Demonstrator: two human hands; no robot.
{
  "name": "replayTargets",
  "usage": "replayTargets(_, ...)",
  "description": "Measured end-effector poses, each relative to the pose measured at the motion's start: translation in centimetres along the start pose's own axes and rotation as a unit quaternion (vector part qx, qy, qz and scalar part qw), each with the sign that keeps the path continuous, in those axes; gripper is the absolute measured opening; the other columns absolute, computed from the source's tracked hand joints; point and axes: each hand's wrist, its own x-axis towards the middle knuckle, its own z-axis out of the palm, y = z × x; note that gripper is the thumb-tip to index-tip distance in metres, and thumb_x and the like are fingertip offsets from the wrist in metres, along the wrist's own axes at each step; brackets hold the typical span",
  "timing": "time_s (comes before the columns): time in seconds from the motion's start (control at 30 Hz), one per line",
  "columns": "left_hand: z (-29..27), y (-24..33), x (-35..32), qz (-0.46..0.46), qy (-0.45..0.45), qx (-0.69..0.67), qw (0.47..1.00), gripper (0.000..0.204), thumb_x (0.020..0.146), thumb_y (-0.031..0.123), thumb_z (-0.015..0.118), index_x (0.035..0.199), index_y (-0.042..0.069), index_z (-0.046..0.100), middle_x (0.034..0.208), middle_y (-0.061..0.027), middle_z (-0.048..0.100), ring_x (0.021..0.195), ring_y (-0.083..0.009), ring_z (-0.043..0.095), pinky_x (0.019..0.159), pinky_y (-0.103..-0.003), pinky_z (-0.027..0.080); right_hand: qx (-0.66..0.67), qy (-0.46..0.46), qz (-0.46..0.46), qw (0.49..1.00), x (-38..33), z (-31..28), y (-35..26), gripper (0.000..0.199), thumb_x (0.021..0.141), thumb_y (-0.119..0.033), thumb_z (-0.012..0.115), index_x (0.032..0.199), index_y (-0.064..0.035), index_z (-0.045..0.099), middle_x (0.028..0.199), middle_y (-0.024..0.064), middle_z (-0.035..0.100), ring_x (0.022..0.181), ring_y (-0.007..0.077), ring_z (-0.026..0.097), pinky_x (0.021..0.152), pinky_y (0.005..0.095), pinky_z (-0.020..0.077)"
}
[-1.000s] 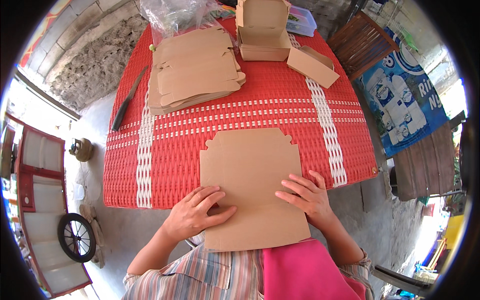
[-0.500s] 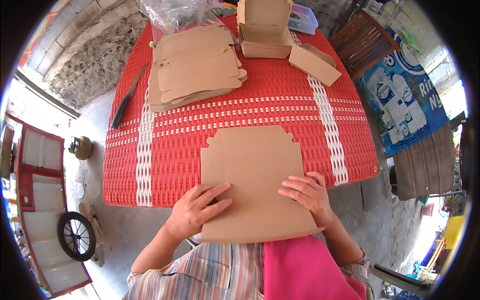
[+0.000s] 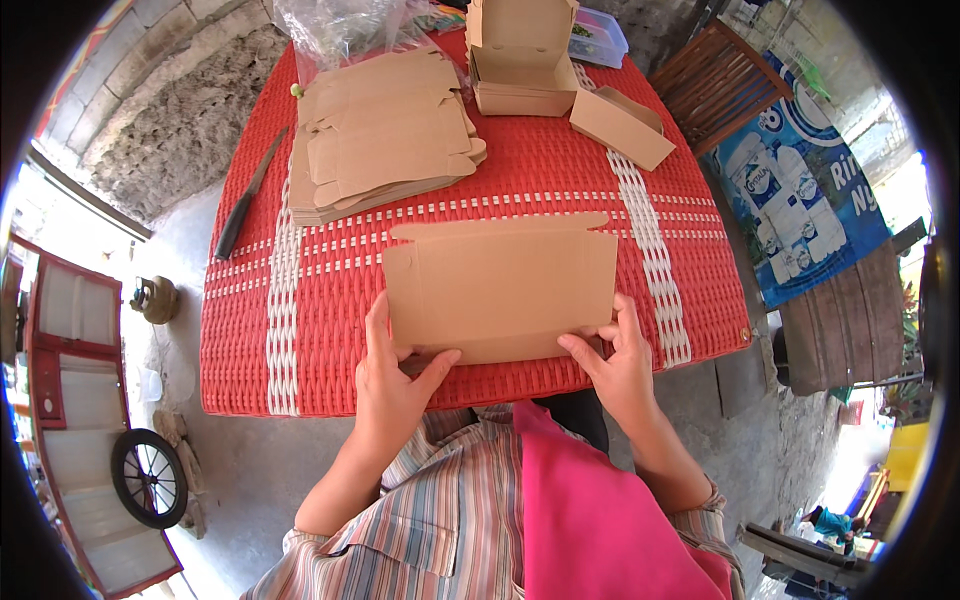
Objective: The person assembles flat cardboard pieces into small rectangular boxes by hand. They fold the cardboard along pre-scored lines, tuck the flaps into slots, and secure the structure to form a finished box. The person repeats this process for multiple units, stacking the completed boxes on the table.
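A brown cardboard box blank (image 3: 500,290) is held up over the near edge of the red woven table, one broad panel toward me and a flap folded along its top. My left hand (image 3: 395,365) grips its lower left corner, thumb on the front and fingers at the side and behind. At the lower right, my right hand (image 3: 615,365) pinches it the same way, thumb in front. Some fingertips are hidden behind the cardboard. Beyond it lies a stack of flat box blanks (image 3: 385,130).
At the back stands an open folded box (image 3: 525,85) beside a smaller box part (image 3: 622,128). A black-handled knife (image 3: 250,195) lies at the table's left. Farther back are a clear plastic bag (image 3: 345,30) and a plastic container (image 3: 597,40). A wooden chair (image 3: 720,85) stands at the right.
The blank went from lying flat, partly over the near edge, to being tilted up and held farther forward. Both hands moved from resting on top to gripping its lower corners.
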Motion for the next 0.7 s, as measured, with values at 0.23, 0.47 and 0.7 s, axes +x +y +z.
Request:
replayTargets(0.23,1.0,1.0,0.7,0.017,0.010,0.166,0.986,0.099,0.083,0.005,0.078,0.158,0.007,0.013,0.084,-0.0110,0.067,0.079,-0.0249,0.066,0.077,-0.036,0.053,-0.036,-0.005,0.032,0.999,0.9,1.0,-0.2,0.076,0.084,-0.018,0.080,0.145,-0.0062,0.036,0.083,0.0080,0.068,0.090,0.0293,0.063,0.087,0.0441,0.0464)
replayTargets(0.47,1.7,1.4,0.9,0.203,0.070,0.387,0.897,0.059,0.079,0.006,0.077,0.133,0.005,0.055,0.097,-0.0108,0.060,0.087,-0.0297,0.058,0.080,-0.041,0.050,-0.277,0.111,-0.147,0.943,1.2,1.5,-1.8,0.095,0.074,-0.011,0.084,0.153,-0.0159,0.033,0.099,0.0043,0.058,0.098,0.0291,0.059,0.094,0.0467,0.0425)
replayTargets(0.7,0.9,-0.1,0.4,0.271,-0.086,0.299,0.911,0.024,0.077,0.004,0.074,0.101,0.000,0.072,0.113,-0.0099,0.065,0.099,-0.0292,0.062,0.083,-0.042,0.053,-0.252,-0.087,-0.321,0.909,-1.4,2.0,-2.8,0.041,0.086,-0.022,0.073,0.125,-0.0132,0.067,0.119,-0.0007,0.062,0.114,0.0165,0.056,0.099,0.0384,0.0387)
